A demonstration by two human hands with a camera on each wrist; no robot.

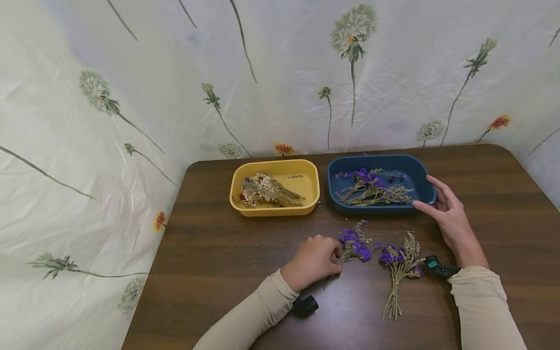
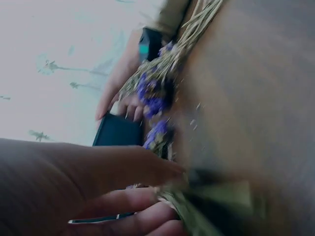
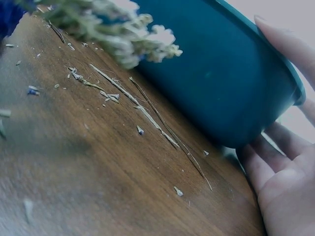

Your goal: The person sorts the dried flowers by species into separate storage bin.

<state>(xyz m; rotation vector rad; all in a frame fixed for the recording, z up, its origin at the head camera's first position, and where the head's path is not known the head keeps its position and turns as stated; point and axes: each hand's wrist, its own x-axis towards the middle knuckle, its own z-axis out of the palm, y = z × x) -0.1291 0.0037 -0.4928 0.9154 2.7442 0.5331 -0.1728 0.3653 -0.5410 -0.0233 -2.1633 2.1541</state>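
My left hand (image 1: 316, 261) pinches the stems of a small bunch of dried purple flowers (image 1: 356, 245) low over the table; the left wrist view is blurred there. At the right end of a blue tray (image 1: 430, 198), my right hand (image 1: 452, 221) grips it, thumb at the near rim and fingers around the outer corner. Dried purple flowers with pale sprigs (image 1: 372, 187) lie inside that tray. Between my hands, a tied bunch of dried flowers (image 1: 395, 272) rests on the wood, stems toward me.
Left of the blue tray stands a yellow tray (image 1: 310, 170) holding a dried bouquet (image 1: 271, 189) of cream and red blooms. Thin broken stems (image 3: 138, 108) and small petals are scattered on the brown table (image 1: 197, 253). A flower-printed curtain (image 1: 280, 87) hangs behind the table.
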